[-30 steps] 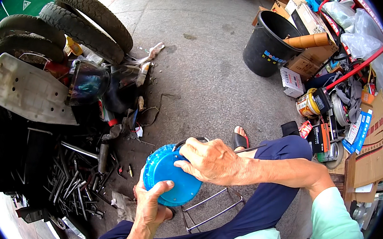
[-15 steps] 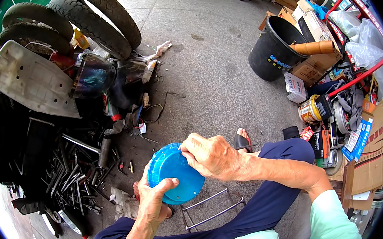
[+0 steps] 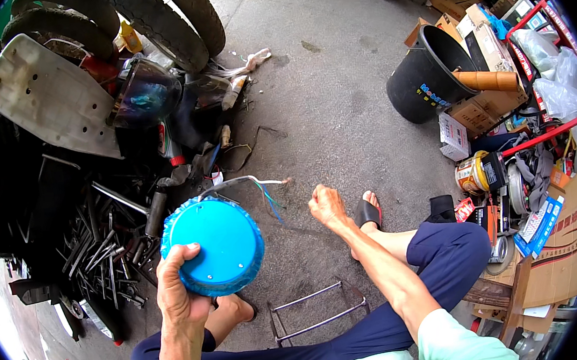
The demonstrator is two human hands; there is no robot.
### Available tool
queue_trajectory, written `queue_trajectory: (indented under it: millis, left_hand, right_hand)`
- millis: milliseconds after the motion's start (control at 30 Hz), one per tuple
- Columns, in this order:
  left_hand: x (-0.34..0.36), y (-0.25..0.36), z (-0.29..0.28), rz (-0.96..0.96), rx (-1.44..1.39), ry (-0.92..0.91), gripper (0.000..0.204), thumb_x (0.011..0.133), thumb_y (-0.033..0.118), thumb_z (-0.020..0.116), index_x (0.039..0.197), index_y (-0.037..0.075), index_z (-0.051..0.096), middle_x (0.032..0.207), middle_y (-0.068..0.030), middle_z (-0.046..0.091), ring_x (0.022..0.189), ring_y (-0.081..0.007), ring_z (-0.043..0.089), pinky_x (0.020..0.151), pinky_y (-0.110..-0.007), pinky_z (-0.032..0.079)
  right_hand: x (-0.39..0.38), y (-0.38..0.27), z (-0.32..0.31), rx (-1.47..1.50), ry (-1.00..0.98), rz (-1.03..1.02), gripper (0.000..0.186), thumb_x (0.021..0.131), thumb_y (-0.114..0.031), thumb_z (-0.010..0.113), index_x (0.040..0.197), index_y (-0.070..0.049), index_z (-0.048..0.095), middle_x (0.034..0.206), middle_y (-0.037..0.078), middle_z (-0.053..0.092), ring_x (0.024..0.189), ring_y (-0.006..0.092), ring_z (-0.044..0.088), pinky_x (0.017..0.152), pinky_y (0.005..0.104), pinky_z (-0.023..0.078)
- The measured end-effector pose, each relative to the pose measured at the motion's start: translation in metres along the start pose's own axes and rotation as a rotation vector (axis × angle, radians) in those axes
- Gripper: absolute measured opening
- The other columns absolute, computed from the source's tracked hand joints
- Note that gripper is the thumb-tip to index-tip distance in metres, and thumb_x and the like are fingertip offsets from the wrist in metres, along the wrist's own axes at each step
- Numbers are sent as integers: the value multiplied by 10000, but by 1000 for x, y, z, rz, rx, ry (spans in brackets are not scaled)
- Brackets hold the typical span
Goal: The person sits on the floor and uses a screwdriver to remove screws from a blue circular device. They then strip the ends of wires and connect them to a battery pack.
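Observation:
My left hand [image 3: 178,279] grips a round blue plastic housing [image 3: 218,243], its thumb pressed on the flat face and the fingers behind. The rim looks crinkled, and small dots or holes show on the face. From behind its top edge a pale cable [image 3: 243,179] stretches to the right, with thin blue and green wires [image 3: 269,197] hanging from it. To the right of the housing, apart from it, my right hand [image 3: 329,207] is closed with curled fingers. Whether anything is inside that hand is hidden.
Loose hand tools [image 3: 107,259] lie heaped at left, below a pale plastic panel [image 3: 48,100] and tyres [image 3: 190,14]. At right stand a black bucket [image 3: 412,83], cardboard boxes [image 3: 556,250] and a tin [image 3: 472,173]. A metal frame [image 3: 316,310] sits between my legs.
My right hand has left the housing's rim and moved right and slightly up. My left hand has carried the housing left, and the cable and wires have come into view.

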State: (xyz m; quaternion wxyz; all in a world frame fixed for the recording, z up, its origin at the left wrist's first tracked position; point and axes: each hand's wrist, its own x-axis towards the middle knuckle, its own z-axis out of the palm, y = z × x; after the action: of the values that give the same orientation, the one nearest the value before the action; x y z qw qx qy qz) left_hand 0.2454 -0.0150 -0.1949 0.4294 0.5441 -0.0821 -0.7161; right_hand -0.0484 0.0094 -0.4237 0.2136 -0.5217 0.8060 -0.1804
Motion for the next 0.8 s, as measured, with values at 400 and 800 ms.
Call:
queue_trajectory:
  millis: [400, 800]
  left_hand:
    - [-2, 9, 24, -51, -53, 103, 298, 676, 71, 667, 959, 24, 588, 942, -76, 578, 908, -232, 569, 845, -448, 490]
    - [2, -3, 22, -114, 9, -21, 541, 649, 115, 650, 1157, -3, 506, 1107, -139, 548, 1022, -312, 530, 912, -519, 433]
  right_hand:
    - [-78, 34, 101, -51, -407, 353, 146, 751, -85, 561, 845, 5, 627, 918, 244, 633, 899, 412, 614, 783, 479, 495]
    - [-36, 47, 53, 49, -264, 111, 214, 799, -94, 563, 993, -9, 589, 851, 195, 653, 782, 316, 662, 672, 400, 527]
